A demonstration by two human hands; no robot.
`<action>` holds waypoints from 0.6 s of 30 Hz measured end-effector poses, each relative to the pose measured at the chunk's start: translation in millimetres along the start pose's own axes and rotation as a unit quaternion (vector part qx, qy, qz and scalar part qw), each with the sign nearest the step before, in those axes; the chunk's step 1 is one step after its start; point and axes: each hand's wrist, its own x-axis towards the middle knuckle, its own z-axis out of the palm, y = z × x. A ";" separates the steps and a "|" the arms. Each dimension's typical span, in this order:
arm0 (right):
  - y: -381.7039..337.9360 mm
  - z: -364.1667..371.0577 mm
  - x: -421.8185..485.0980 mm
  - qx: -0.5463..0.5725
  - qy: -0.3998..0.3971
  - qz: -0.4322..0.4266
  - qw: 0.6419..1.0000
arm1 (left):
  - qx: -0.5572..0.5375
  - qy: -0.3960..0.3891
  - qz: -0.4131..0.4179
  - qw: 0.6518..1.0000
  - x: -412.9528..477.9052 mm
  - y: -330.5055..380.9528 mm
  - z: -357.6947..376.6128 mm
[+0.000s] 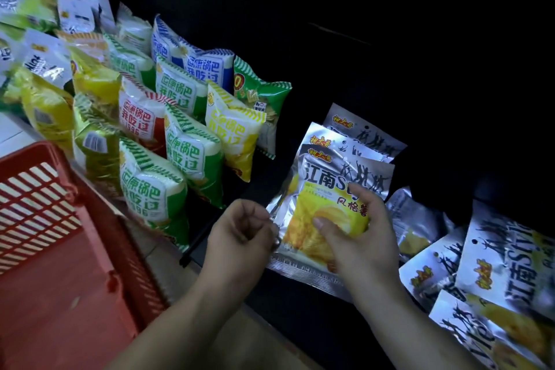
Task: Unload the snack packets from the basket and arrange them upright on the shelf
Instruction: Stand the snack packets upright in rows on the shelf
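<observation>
1. On the dark shelf (300, 294), just right of the red slatted plastic basket (45, 219), you are in the placing step: a silver foil snack packet with a yellow crisp picture (321, 219) stands at the front of a short row of the same silver packets (360, 135).
2. Your right hand (357, 237) has the packet: the thumb presses on its yellow front and the fingers wrap over its right edge, so it is held, leaning back against the packets behind.
3. Your left hand (240, 231), between the basket and the packet, has its fingers curled in, tips pinching at the packet's crinkled left edge; whether they truly grip the foil or only touch it cannot be told.
4. Further from the basket than the held packet, more silver packets (480, 264) lie tumbled and overlapping, not upright. Just beyond the basket, green, red, yellow and blue striped packets (180, 135) stand in neat rows.
5. The part of the basket that shows looks bare, so the unloading seems nearly done, though its near end is out of view.
6. The next move likely calls for squaring the held packet's base on the shelf, letting go gently so it does not slide forward, then setting the tumbled packets on end.
</observation>
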 end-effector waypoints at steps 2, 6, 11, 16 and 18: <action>4.1 1.7 1.3 -0.007 -0.004 -0.009 1.000 | 0.006 -0.005 -0.007 1.000 7.3 -3.4 2.7; 17.7 2.5 5.6 -0.119 -0.051 -0.025 0.991 | 0.124 -0.017 0.006 0.992 28.9 -16.4 5.3; 29.6 2.5 16.1 -0.249 -0.072 -0.035 0.965 | 0.189 -0.062 0.023 0.980 33.3 -23.6 11.0; 37.8 3.5 16.4 -0.259 -0.071 -0.047 0.962 | 0.241 -0.029 0.012 0.970 41.5 -31.2 9.3; 40.7 4.2 15.3 -0.257 -0.070 -0.049 0.963 | 0.246 -0.020 0.012 0.969 43.4 -32.1 10.5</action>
